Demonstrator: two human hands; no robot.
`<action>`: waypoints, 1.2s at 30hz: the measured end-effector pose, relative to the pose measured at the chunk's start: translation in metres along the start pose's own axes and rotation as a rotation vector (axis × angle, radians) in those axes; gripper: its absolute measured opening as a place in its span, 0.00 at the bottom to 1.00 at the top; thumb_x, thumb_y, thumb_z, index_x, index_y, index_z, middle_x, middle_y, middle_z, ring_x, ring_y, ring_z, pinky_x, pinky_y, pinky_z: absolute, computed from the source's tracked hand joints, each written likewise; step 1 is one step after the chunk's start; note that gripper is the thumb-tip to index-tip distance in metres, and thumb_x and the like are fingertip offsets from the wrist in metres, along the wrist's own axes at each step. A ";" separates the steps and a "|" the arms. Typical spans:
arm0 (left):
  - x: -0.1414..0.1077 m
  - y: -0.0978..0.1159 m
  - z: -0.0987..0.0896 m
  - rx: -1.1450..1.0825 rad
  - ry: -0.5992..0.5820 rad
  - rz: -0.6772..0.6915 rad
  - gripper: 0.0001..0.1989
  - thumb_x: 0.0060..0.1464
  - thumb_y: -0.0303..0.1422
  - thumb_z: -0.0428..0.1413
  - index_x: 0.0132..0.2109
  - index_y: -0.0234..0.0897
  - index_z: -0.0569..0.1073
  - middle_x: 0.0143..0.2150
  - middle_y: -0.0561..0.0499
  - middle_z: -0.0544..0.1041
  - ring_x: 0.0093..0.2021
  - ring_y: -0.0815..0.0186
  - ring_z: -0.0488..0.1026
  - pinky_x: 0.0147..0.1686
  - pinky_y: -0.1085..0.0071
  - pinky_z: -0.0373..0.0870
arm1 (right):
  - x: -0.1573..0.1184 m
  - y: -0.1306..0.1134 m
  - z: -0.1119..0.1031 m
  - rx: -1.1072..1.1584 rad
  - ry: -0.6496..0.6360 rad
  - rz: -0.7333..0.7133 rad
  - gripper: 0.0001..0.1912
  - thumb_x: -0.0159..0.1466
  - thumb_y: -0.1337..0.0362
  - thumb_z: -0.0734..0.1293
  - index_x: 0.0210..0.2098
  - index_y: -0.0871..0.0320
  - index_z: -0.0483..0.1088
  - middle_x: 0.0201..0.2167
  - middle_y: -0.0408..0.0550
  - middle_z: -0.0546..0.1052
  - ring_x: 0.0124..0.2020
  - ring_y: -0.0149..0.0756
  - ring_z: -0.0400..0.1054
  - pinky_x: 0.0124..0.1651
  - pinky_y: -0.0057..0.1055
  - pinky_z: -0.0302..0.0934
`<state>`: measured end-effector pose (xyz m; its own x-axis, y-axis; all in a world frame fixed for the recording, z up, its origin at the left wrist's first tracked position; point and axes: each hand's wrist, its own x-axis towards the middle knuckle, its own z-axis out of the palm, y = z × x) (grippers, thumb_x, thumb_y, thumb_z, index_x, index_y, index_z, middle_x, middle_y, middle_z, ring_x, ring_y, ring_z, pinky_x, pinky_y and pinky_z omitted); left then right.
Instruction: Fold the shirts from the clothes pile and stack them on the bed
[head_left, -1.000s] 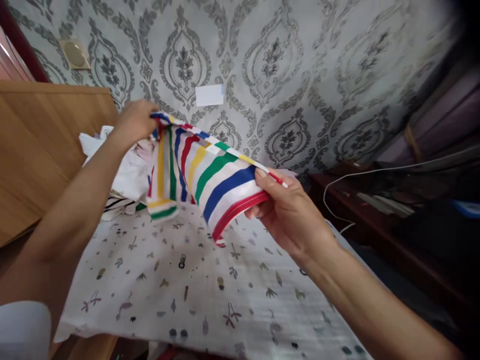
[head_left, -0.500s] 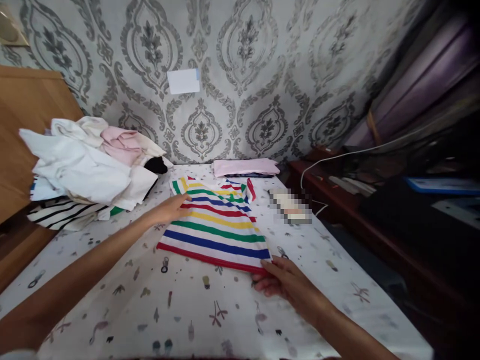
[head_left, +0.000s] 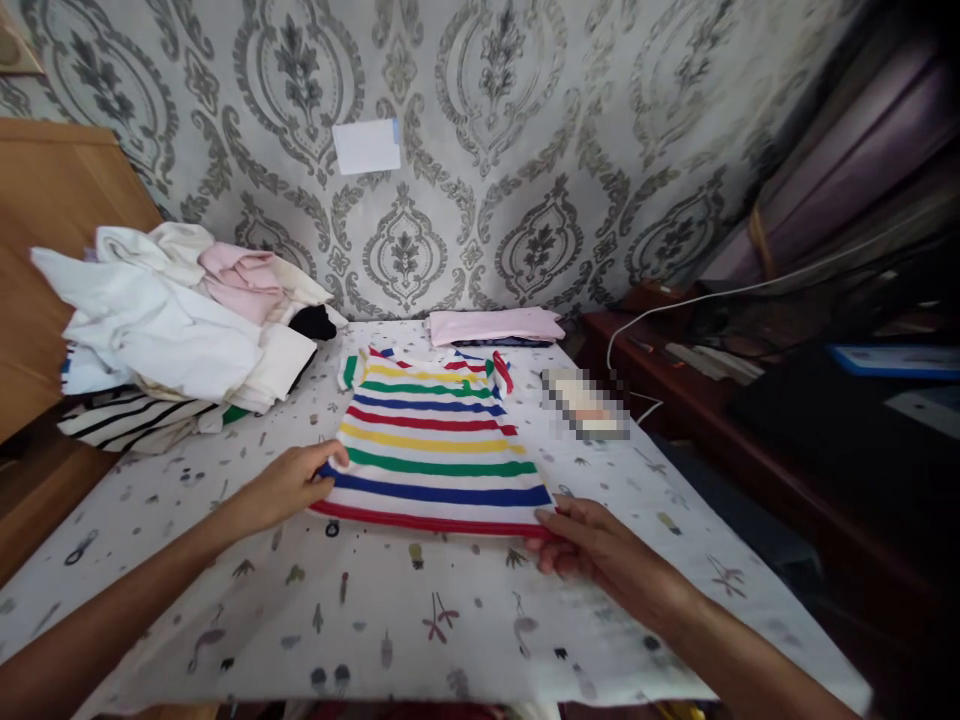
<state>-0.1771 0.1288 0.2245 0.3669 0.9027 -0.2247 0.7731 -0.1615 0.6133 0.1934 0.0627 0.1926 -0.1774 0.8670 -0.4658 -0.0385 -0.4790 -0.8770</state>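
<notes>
A striped T-shirt (head_left: 435,440) in red, blue, green, yellow and white lies spread on the patterned sheet (head_left: 390,600), its collar toward the wall and its hem toward me. My left hand (head_left: 296,482) pinches the shirt's left edge a little above the hem. At the lower right corner, my right hand (head_left: 589,540) grips the hem between thumb and fingers. Both short sleeves lie out to the sides, partly folded. The underside of the shirt is hidden.
A heap of clothes (head_left: 172,330), mostly white with a pink piece, lies at the left against a wooden panel (head_left: 67,210). By the wall sits a folded pink garment (head_left: 495,327) over a dark one. A blurred-out object (head_left: 589,405) and a white cable (head_left: 697,305) are at right.
My left hand has moved from the shirt's upper left side down toward the hem and taken hold of the edge. The shirt lies straighter, with my right hand still at its corner.
</notes>
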 end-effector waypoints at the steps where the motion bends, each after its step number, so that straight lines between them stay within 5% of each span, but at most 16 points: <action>1: -0.011 0.005 -0.006 -0.011 -0.075 -0.010 0.10 0.52 0.39 0.52 0.41 0.48 0.73 0.27 0.57 0.70 0.26 0.61 0.66 0.26 0.67 0.58 | -0.006 -0.001 -0.004 -0.042 -0.025 0.002 0.18 0.56 0.50 0.74 0.29 0.58 0.70 0.26 0.47 0.78 0.22 0.30 0.71 0.23 0.25 0.59; 5: -0.047 0.025 -0.014 -0.046 -0.370 -0.079 0.08 0.50 0.39 0.55 0.39 0.52 0.74 0.23 0.60 0.66 0.25 0.63 0.66 0.25 0.70 0.58 | -0.027 0.004 -0.032 -0.307 -0.221 0.079 0.23 0.58 0.43 0.70 0.30 0.58 0.71 0.23 0.47 0.77 0.19 0.30 0.68 0.22 0.26 0.56; 7: -0.046 0.030 -0.015 -0.051 -0.503 -0.126 0.09 0.49 0.42 0.57 0.40 0.51 0.73 0.24 0.60 0.69 0.25 0.62 0.69 0.25 0.70 0.61 | -0.027 0.004 -0.047 -0.491 -0.260 0.093 0.23 0.60 0.42 0.68 0.29 0.57 0.70 0.21 0.45 0.74 0.19 0.30 0.67 0.22 0.26 0.55; 9: -0.025 0.028 -0.021 -0.075 -0.549 -0.146 0.13 0.51 0.45 0.57 0.42 0.48 0.74 0.24 0.58 0.73 0.25 0.61 0.72 0.25 0.69 0.64 | -0.014 -0.005 -0.057 -0.669 -0.164 0.018 0.23 0.62 0.42 0.67 0.26 0.56 0.68 0.20 0.44 0.72 0.19 0.31 0.65 0.23 0.27 0.55; 11: 0.015 0.020 -0.033 -0.095 -0.408 -0.105 0.15 0.53 0.47 0.56 0.43 0.44 0.75 0.24 0.54 0.75 0.24 0.61 0.72 0.25 0.70 0.65 | 0.013 -0.023 -0.058 -0.849 0.036 -0.128 0.21 0.63 0.44 0.66 0.27 0.56 0.69 0.22 0.45 0.73 0.22 0.34 0.67 0.25 0.29 0.58; 13: 0.066 0.010 -0.044 -0.045 -0.103 -0.030 0.15 0.53 0.46 0.56 0.41 0.41 0.75 0.25 0.51 0.76 0.24 0.60 0.73 0.26 0.70 0.66 | 0.051 -0.044 -0.049 -1.076 0.327 -0.273 0.15 0.63 0.50 0.68 0.40 0.55 0.73 0.32 0.49 0.78 0.30 0.39 0.71 0.33 0.32 0.62; 15: 0.120 0.001 -0.050 0.196 0.279 -0.026 0.12 0.54 0.41 0.56 0.39 0.39 0.75 0.32 0.46 0.79 0.32 0.57 0.76 0.31 0.69 0.67 | 0.093 -0.063 -0.033 -1.255 0.484 -0.352 0.26 0.64 0.54 0.68 0.58 0.56 0.67 0.49 0.57 0.76 0.45 0.46 0.72 0.43 0.36 0.64; 16: 0.143 -0.003 -0.050 0.312 0.381 -0.032 0.11 0.55 0.40 0.56 0.39 0.38 0.75 0.37 0.43 0.80 0.39 0.55 0.77 0.36 0.68 0.68 | 0.113 -0.070 -0.024 -1.334 0.526 -0.365 0.31 0.63 0.56 0.69 0.63 0.59 0.62 0.54 0.61 0.73 0.51 0.50 0.70 0.48 0.39 0.64; 18: 0.179 -0.010 -0.046 0.397 0.420 -0.062 0.10 0.54 0.38 0.58 0.36 0.35 0.75 0.40 0.39 0.80 0.45 0.50 0.76 0.41 0.66 0.68 | 0.146 -0.078 -0.010 -1.408 0.591 -0.353 0.36 0.64 0.57 0.68 0.67 0.63 0.57 0.58 0.66 0.69 0.58 0.55 0.65 0.52 0.42 0.62; 21: 0.205 -0.021 -0.034 0.424 0.342 -0.091 0.08 0.52 0.36 0.59 0.30 0.36 0.73 0.34 0.41 0.79 0.41 0.51 0.77 0.39 0.67 0.67 | 0.180 -0.081 -0.008 -1.354 0.656 -0.292 0.24 0.66 0.63 0.64 0.60 0.66 0.66 0.54 0.65 0.74 0.55 0.54 0.68 0.48 0.39 0.62; 24: 0.205 -0.028 -0.031 0.452 0.328 -0.071 0.05 0.57 0.33 0.55 0.35 0.38 0.74 0.36 0.45 0.80 0.39 0.55 0.76 0.38 0.68 0.66 | 0.197 -0.082 -0.022 -1.287 0.680 -0.274 0.13 0.66 0.69 0.61 0.46 0.62 0.75 0.44 0.60 0.79 0.47 0.47 0.73 0.43 0.33 0.60; 30: 0.199 -0.033 -0.049 0.489 0.475 -0.059 0.13 0.67 0.35 0.44 0.51 0.38 0.69 0.43 0.41 0.79 0.45 0.52 0.75 0.42 0.64 0.65 | 0.220 -0.086 -0.044 -1.168 0.821 -0.352 0.16 0.69 0.68 0.57 0.52 0.61 0.71 0.45 0.55 0.79 0.45 0.42 0.72 0.43 0.30 0.59; 36: 0.215 -0.050 -0.044 0.426 0.417 -0.095 0.11 0.63 0.39 0.50 0.44 0.39 0.73 0.39 0.45 0.80 0.43 0.55 0.76 0.41 0.67 0.66 | 0.235 -0.081 -0.048 -1.124 0.869 -0.328 0.12 0.66 0.67 0.61 0.47 0.59 0.72 0.42 0.56 0.78 0.41 0.43 0.71 0.39 0.32 0.58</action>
<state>-0.1595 0.3486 0.1786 0.1184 0.9874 0.1049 0.9634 -0.1398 0.2287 0.2017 0.3121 0.1487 0.3419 0.9173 0.2039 0.8866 -0.2429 -0.3937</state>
